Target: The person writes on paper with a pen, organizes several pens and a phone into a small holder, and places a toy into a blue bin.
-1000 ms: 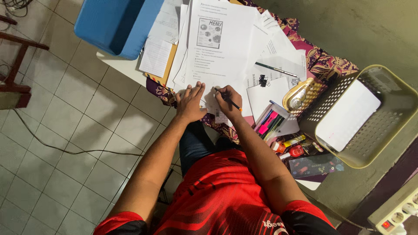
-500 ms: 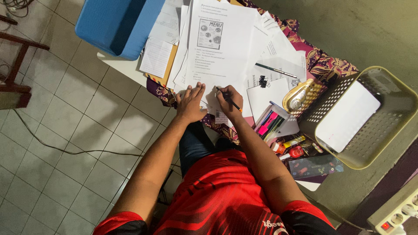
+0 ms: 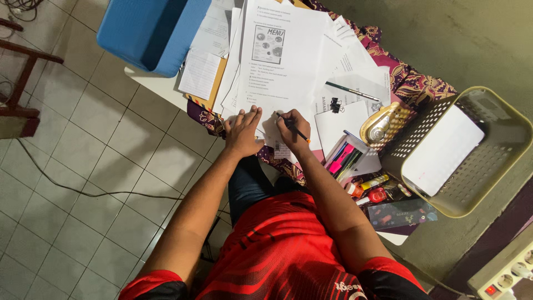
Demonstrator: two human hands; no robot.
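At the far left a blue box [image 3: 147, 33] sits on the table. The left hand [image 3: 242, 132] lies flat on the worksheet [image 3: 280, 61], fingers together. The right hand [image 3: 293, 129] pinches a pencil [image 3: 293, 128] there. At right stands a beige basket [image 3: 463, 150].

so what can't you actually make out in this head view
- Pen tip and the mark under it: hidden by the right hand.
- Paper beneath the left hand: covered by the palm.
- Blue bin: cut by the top edge.
- Items beside the basket: too small.
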